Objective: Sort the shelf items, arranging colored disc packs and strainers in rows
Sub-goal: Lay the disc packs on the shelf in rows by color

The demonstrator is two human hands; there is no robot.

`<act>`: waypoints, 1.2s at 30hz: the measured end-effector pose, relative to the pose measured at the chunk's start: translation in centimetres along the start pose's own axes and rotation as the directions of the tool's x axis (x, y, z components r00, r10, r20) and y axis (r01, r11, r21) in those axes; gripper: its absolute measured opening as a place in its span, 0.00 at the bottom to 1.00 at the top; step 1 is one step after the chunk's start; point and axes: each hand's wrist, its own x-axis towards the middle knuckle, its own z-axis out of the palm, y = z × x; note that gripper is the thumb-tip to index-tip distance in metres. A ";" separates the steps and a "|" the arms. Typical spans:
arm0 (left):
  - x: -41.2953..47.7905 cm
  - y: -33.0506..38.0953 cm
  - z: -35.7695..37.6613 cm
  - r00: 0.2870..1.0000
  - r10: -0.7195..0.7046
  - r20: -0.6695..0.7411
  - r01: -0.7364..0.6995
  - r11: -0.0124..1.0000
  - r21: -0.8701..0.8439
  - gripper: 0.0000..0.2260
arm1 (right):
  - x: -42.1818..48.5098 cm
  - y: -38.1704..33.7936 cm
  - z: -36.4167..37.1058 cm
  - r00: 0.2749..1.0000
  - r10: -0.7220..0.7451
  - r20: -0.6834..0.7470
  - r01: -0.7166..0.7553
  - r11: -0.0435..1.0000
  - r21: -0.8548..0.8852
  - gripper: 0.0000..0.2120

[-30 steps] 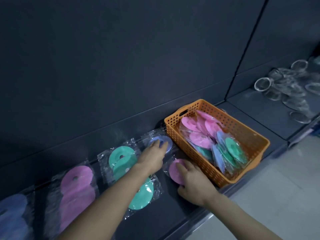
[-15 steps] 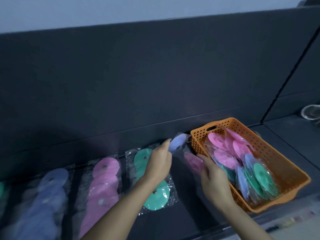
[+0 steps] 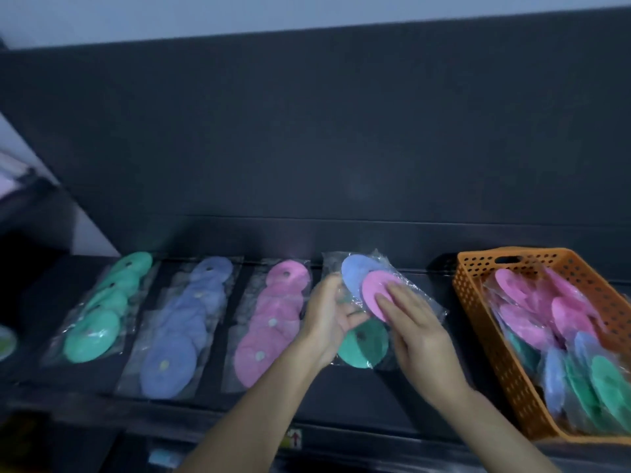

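Green rows: two on the shelf (image 3: 341,397). The far-left green row (image 3: 102,312) is overlapping packs, and the near green row (image 3: 363,346) lies mostly hidden under the hands.
Blue row (image 3: 181,332): one, beside the far-left green row.
Pink row (image 3: 269,322): one, between the blue row and the hands.
Held packs: two, a blue disc pack (image 3: 355,273) with a pink disc pack (image 3: 374,290) overlapping it.
Orange basket (image 3: 478,302): one, at the shelf's right end, holding a loose heap of pink, blue and green packs; the count is too blurred to tell.
Left hand (image 3: 327,319): thumb and curled fingers grip the blue disc pack's wrapper.
Right hand (image 3: 413,322): straight fingers (image 3: 399,298) lie flat on the pink disc pack.
Change: half a second ago each hand held one pack, apart from the other; now the packs are stacked.
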 end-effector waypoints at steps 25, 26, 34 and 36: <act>-4.7 6.8 -20.0 0.975 0.185 -0.124 -0.162 0.971 0.174 0.07 | 4.2 -14.7 10.9 0.573 0.771 0.276 -0.718 0.311 0.623 0.08; -5.0 7.3 -20.9 0.976 0.178 -0.127 -0.157 0.975 0.159 0.08 | 4.2 -15.4 11.2 0.567 0.769 0.296 -0.697 0.257 0.669 0.08; -7.0 10.2 -28.9 0.970 0.158 -0.185 -0.138 0.984 0.114 0.06 | 4.7 -20.1 12.3 0.561 0.754 0.340 -0.603 0.091 0.792 0.05; -7.5 10.4 -30.4 0.968 0.145 -0.203 -0.124 0.986 0.112 0.06 | 4.7 -21.2 12.8 0.535 0.776 0.333 -0.607 0.079 0.791 0.05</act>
